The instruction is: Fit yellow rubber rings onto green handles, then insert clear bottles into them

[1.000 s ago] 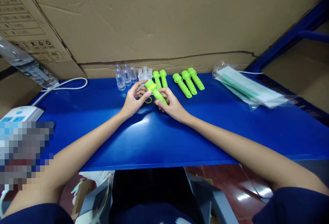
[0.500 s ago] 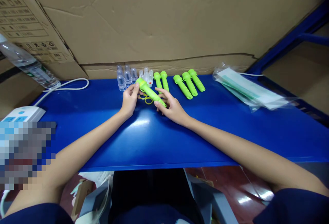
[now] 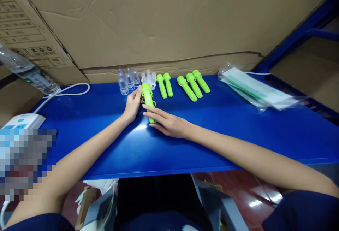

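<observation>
A lime-green plastic tube (image 3: pixel 148 101) with a wider cap end points away from me on the blue table (image 3: pixel 212 125). My left hand (image 3: pixel 132 104) pinches its far cap end with thumb and fingers. My right hand (image 3: pixel 166 122) lies over its near end, fingers curled around it. Small yellow rings (image 3: pixel 153 103) lie on the table just beside the tube. Two more green tubes (image 3: pixel 164 85) lie behind it, and three others (image 3: pixel 193 84) lie to the right.
Several clear plastic caps (image 3: pixel 128 79) and small white parts (image 3: pixel 149 78) stand at the table's back edge against a cardboard wall (image 3: pixel 159 22). A plastic bag of packets (image 3: pixel 254 89) lies at right. A water bottle (image 3: pixel 25 70), white cable (image 3: pixel 66 90) and power strip (image 3: pixel 22 120) are at left.
The green tube has swung from slanting right to pointing nearly straight away, and has come closer to me. My right hand has slid left and nearer along its lower end.
</observation>
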The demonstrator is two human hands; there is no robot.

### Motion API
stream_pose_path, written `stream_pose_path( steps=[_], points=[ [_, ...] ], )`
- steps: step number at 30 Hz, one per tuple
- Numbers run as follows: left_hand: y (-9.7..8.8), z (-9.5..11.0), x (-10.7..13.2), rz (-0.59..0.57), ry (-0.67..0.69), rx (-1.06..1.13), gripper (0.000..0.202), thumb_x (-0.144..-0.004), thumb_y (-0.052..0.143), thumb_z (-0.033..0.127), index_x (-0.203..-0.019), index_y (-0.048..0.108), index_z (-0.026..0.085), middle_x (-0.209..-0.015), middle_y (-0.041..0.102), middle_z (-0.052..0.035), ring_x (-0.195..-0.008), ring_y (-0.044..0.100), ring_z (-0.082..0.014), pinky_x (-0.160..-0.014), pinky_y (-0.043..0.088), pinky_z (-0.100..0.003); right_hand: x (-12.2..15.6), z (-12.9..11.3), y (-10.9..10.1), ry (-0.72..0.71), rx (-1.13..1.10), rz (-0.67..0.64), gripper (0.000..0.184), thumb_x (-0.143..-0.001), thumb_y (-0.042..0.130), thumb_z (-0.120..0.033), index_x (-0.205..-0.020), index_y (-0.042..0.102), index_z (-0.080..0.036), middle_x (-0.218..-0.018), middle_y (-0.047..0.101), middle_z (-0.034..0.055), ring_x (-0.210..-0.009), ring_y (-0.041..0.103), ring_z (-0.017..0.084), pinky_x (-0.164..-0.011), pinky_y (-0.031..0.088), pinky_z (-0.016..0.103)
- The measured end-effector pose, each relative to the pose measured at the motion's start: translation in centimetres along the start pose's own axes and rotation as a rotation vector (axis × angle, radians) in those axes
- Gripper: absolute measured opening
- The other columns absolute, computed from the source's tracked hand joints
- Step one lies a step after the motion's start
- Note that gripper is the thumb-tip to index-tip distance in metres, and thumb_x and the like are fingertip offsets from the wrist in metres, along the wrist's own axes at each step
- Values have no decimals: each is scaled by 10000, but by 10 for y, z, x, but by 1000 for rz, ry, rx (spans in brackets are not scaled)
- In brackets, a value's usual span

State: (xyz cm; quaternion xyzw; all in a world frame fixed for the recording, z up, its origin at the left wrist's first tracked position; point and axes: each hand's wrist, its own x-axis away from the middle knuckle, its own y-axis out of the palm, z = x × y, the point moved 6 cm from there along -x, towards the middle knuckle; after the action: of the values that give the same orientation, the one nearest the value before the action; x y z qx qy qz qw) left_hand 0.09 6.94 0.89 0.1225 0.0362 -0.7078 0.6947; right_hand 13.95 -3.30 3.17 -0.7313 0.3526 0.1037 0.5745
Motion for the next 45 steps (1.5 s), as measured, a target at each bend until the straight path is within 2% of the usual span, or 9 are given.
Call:
stream_pose_path(
  steps=[4, 7, 11, 14, 19, 27, 36, 41, 45],
  points=[
    [-4, 1, -3, 58, 30, 11, 274, -927, 614, 440, -878, 666, 176, -772, 662, -18, -690, 605, -119, -603, 441, -215, 1, 13, -24, 64, 85, 110, 421, -1011, 426, -207, -1421, 505, -157, -1519, 478, 182, -1450, 435, 260, -1185, 418, 477],
    [-5, 0, -4, 96, 22, -17, 61, -882, 615, 206, -930, 640, 179, -803, 671, -6, -733, 625, -115, -651, 457, -211, 4, 35, -52, 160, 184, 233, 359, -979, 466, -239, -1314, 573, -171, -1448, 539, 187, -1368, 517, 305, -1150, 428, 550],
    [-4, 6, -2, 69, 97, -102, 190, -803, 608, 70, -954, 600, 185, -834, 665, 1, -794, 645, -113, -731, 472, -222, 12, 68, -78, 286, 308, 313, 322, -973, 441, -273, -1218, 624, -171, -1337, 619, 181, -1285, 577, 316, -1105, 448, 572],
    [-3, 20, 2, -8, 260, -328, 280, -773, 607, 30, -1008, 603, 182, -911, 677, -18, -828, 644, -122, -733, 462, -237, 19, 87, -84, 375, 349, 319, 333, -963, 441, -270, -1201, 650, -168, -1307, 632, 181, -1260, 587, 323, -1074, 471, 571],
    [4, 35, 10, -181, 509, -707, 253, -799, 590, 35, -1019, 627, 156, -971, 697, -59, -943, 653, -186, -883, 484, -328, 27, 104, -81, 512, 399, 266, 356, -943, 459, -254, -1187, 695, -149, -1341, 578, 194, -1283, 559, 347, -1096, 454, 560],
    [9, 28, 12, -263, 507, -905, 150, -853, 598, 114, -973, 665, 174, -990, 735, -59, -986, 654, -228, -924, 464, -384, 32, 122, -67, 595, 385, 111, 472, -946, 436, -233, -1355, 610, -74, -1448, 536, 230, -1370, 512, 344, -1161, 403, 550],
    [19, 30, 21, -372, 554, -1042, 112, -871, 636, 264, -856, 730, 205, -1047, 746, -54, -1032, 646, -241, -895, 380, -392, 37, 122, -62, 663, 393, -32, 444, -941, 467, -224, -1328, 647, -105, -1516, 502, 169, -1383, 509, 339, -1145, 431, 528],
    [22, 30, 24, -415, 612, -1094, 109, -882, 661, 297, -866, 725, 210, -1057, 739, -44, -1074, 642, -244, -866, 350, -375, 28, 108, -79, 673, 482, -14, 410, -955, 426, -244, -1251, 676, -111, -1383, 618, 170, -1247, 609, 330, -1030, 516, 491],
    [21, 27, 21, -404, 604, -1089, 112, -917, 644, 270, -858, 716, 209, -1033, 743, -36, -1057, 645, -234, -866, 349, -370, 31, 106, -106, 824, 692, 44, 381, -937, 414, -242, -1197, 664, -118, -1233, 671, 194, -1081, 657, 359, -853, 553, 473]
  ],
)
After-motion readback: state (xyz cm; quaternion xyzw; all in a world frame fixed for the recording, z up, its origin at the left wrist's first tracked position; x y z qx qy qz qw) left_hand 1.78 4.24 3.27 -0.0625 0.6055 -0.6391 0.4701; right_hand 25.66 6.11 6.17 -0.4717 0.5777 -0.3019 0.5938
